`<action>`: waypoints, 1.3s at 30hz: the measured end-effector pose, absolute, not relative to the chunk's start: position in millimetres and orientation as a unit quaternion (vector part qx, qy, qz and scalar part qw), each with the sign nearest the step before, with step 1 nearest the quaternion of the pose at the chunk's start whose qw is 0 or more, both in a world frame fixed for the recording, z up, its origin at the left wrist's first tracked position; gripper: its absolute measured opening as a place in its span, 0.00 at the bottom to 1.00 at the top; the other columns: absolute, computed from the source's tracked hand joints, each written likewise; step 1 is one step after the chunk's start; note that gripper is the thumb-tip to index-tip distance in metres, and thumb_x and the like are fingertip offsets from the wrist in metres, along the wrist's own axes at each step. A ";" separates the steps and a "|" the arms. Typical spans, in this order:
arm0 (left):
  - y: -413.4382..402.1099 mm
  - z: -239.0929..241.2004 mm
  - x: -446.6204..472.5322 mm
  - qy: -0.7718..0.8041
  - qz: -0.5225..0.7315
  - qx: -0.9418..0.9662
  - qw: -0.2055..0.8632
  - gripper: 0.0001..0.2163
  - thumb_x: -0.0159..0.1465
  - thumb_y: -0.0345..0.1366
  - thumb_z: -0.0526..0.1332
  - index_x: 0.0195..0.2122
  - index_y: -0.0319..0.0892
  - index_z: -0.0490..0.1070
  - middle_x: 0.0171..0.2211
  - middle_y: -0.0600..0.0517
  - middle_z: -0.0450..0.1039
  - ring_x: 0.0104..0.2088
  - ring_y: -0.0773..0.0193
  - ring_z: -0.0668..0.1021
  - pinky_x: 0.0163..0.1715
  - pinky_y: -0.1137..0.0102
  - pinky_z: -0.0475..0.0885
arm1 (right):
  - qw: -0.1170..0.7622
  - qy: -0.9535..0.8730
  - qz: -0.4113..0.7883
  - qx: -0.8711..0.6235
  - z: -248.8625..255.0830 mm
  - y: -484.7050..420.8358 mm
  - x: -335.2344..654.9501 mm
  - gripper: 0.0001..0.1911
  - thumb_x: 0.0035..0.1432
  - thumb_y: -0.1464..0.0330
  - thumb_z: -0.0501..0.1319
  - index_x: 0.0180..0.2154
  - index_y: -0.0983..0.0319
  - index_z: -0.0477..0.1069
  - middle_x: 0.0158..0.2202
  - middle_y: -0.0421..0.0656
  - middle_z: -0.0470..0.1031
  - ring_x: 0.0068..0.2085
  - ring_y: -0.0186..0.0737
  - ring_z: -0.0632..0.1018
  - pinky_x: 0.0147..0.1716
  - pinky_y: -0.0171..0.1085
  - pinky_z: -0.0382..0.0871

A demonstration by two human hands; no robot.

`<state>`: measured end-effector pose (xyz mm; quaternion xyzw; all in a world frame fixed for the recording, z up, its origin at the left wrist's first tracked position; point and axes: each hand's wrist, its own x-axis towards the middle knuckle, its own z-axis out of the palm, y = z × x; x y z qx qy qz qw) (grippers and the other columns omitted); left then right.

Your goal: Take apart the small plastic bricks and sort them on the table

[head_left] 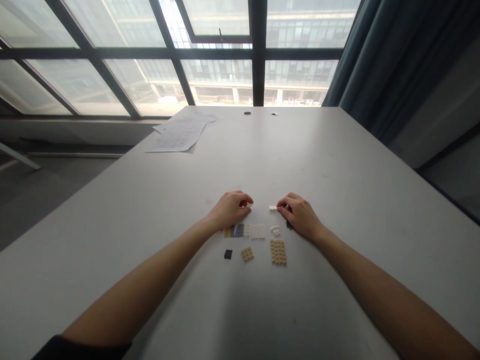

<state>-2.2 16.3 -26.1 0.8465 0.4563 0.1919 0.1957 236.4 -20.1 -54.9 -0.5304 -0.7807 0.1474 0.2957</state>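
**Small bricks mid-desk, a piece in each hand**

The fingers (285, 204) of the right hand (300, 216) pinch a white brick (273, 208) low over the desk (337, 165). The left hand (230, 210) curls tight on a red piece (244, 203). Toward the near edge lie a row of flat pieces (243, 231), a black piece (228, 254) and two tan plates (278, 251). Papers (180, 135) sit by the far left corner.

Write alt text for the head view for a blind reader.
Two bare hands rest on a white table: the right hand pinches a small white brick, the left hand curls around a reddish bit. Tan plates and a black piece lie nearer the viewer; papers sit by the window.
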 end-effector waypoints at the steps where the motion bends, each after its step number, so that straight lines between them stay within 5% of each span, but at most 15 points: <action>1: 17.0 -27.4 -0.2 0.457 0.191 0.846 0.197 0.09 0.54 0.31 0.59 0.34 0.43 0.77 0.29 0.53 0.73 0.29 0.65 0.75 0.33 0.70 0.71 | 0.296 -0.781 0.146 -0.530 -55.0 -19.9 236.5 0.05 0.60 0.71 0.59 0.33 0.61 0.73 0.35 0.42 0.72 0.38 0.39 0.73 0.40 0.36 0.65; 15: -33.1 9.6 -36.5 0.499 0.348 0.755 0.243 0.11 0.60 0.40 0.62 0.41 0.41 0.75 0.32 0.51 0.75 0.30 0.65 0.75 0.32 0.69 0.72 | 0.343 -0.760 0.135 -0.536 -51.8 -20.8 237.4 0.09 0.62 0.69 0.55 0.33 0.62 0.72 0.32 0.43 0.75 0.34 0.39 0.74 0.37 0.37 0.66; 22: -82.1 7.2 -32.4 0.483 0.398 0.679 0.382 0.13 0.61 0.41 0.62 0.43 0.40 0.71 0.33 0.49 0.78 0.32 0.62 0.79 0.34 0.67 0.75 | 0.421 -0.756 0.184 -0.467 -12.8 -57.0 194.1 0.07 0.62 0.68 0.57 0.33 0.60 0.72 0.29 0.40 0.77 0.30 0.37 0.75 0.33 0.34 0.67; 29: -69.3 -16.3 -53.0 0.470 0.238 0.846 0.085 0.13 0.59 0.39 0.64 0.45 0.44 0.73 0.45 0.47 0.74 0.47 0.54 0.72 0.48 0.57 0.67 | 0.422 -0.776 0.175 -0.436 -9.2 -69.9 175.1 0.06 0.62 0.70 0.57 0.33 0.59 0.72 0.32 0.41 0.77 0.34 0.37 0.76 0.37 0.34 0.68; 39: -39.0 -28.5 -86.7 0.434 0.134 0.884 0.113 0.22 0.59 0.46 0.63 0.53 0.44 0.68 0.53 0.46 0.69 0.54 0.51 0.68 0.55 0.56 0.61 | 0.411 -0.772 0.182 -0.449 -30.6 -76.1 184.7 0.03 0.58 0.72 0.61 0.33 0.60 0.72 0.30 0.40 0.76 0.32 0.37 0.75 0.34 0.34 0.68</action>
